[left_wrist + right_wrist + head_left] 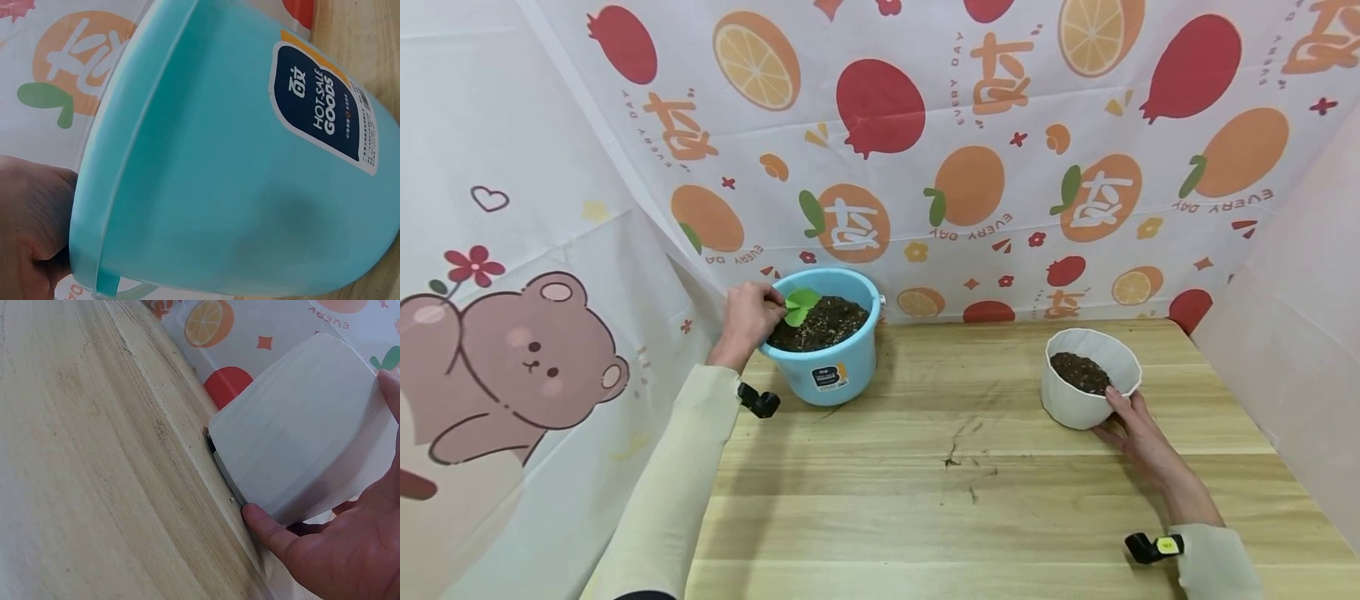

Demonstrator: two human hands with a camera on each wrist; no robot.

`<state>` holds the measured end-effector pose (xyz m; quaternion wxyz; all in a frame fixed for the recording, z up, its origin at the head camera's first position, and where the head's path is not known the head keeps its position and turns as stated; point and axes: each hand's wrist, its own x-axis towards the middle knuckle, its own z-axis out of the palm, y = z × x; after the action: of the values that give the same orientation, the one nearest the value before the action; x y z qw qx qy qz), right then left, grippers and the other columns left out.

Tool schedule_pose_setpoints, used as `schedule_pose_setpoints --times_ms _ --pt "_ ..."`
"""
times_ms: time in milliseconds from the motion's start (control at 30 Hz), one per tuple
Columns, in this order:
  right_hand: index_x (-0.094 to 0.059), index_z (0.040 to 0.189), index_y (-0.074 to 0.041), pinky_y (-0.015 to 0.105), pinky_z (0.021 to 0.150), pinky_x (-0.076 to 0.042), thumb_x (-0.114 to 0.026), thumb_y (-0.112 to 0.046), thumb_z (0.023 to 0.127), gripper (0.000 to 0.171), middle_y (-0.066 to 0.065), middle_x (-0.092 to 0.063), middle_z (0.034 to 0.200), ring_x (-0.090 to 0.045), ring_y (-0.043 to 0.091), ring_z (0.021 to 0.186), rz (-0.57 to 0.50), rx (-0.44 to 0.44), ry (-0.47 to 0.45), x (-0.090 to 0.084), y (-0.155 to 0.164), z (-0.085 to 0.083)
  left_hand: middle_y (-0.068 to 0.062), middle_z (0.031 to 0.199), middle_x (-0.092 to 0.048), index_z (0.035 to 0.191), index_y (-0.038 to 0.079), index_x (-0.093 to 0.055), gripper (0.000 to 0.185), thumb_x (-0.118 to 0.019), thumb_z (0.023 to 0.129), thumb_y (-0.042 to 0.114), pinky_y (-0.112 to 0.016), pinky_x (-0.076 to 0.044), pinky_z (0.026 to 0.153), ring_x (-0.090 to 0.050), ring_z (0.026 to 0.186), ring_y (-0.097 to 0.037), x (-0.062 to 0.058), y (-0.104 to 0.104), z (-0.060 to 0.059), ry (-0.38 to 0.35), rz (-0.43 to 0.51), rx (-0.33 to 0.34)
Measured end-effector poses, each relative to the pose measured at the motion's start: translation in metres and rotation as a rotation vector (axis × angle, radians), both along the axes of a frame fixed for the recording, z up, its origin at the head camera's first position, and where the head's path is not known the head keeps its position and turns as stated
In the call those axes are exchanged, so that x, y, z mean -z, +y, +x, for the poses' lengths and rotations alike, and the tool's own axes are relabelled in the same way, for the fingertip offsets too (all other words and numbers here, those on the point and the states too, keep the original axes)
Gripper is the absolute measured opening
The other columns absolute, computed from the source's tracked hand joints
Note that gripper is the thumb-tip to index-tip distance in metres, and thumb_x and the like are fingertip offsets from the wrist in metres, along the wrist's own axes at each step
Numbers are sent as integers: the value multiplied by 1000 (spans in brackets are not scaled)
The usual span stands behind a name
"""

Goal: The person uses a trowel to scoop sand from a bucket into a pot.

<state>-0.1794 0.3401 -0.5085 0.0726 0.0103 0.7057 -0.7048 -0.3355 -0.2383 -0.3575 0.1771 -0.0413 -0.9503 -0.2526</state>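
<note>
The left hand [747, 319] was at the rim of a blue bucket [842, 367] that stood on the wooden counter [955, 492], at about ten o'clock in the head view. Its fingers were curled round the handle of a small green scoop [800, 305], whose blade lay over the dark soil [823, 323] inside the bucket. The left wrist view showed only the bucket's outer wall, with a dark label [325, 112] on it, and part of the hand at the rim.

At about three o'clock, well apart from the bucket, stood a white pot [1078, 400] with soil in it. The right hand [1138, 437] rested against the pot's near side at five o'clock, its fingers spread and fairly straight along the wall. The right wrist view showed the thumb [269, 528] touching the base of the pot. A fruit-printed cloth [925, 150] hung behind the counter.
</note>
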Motion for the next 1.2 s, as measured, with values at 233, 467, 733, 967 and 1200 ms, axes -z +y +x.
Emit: schedule_pose_setpoints --times_ms 233,467,733,967,1200 --pt "15 161 -18 15 93 -53 -29 -47 109 74 24 3 164 -35 -4 127 0 4 -4 -1 0 -1 -21 99 -76 94 2 -78 12 -77 85 9 -54 -54 93 -69 98 -39 -1 1 -1 -26 -8 -21" --pt "14 161 -17 15 93 -53 -29 -46 109 73 25 3 163 -37 -10 120 -10 -2 12 -1 0 0 -20 95 -77 92 1 -79 10 -77 85 8 -52 -55 91 -69 94 -38 -2 4 -1 -18 13 -30" --pt "15 161 -18 15 94 -53 -28 -46 109 73 24 4 164 -31 5 136 -2 -3 2 0 0 1 -19 93 -78 93 3 -79 12 -79 84 10 -50 -56 89 -70 92 -36 0 4 0 -58 34 -24" --pt "15 161 -17 15 94 -53 -29 -47 109 74 25 3 164 -31 4 135 -15 6 2 0 -2 1 -18 88 -79 91 2 -80 14 -81 79 9 -48 -54 90 -70 91 -36 1 5 0 -95 42 35" --pt "14 161 -17 15 94 -53 -30 -47 109 74 24 4 164 -29 9 138 -25 14 0 0 -2 1 -20 91 -78 92 1 -79 15 -81 80 9 -50 -52 94 -68 95 -36 2 7 1 -111 51 30"
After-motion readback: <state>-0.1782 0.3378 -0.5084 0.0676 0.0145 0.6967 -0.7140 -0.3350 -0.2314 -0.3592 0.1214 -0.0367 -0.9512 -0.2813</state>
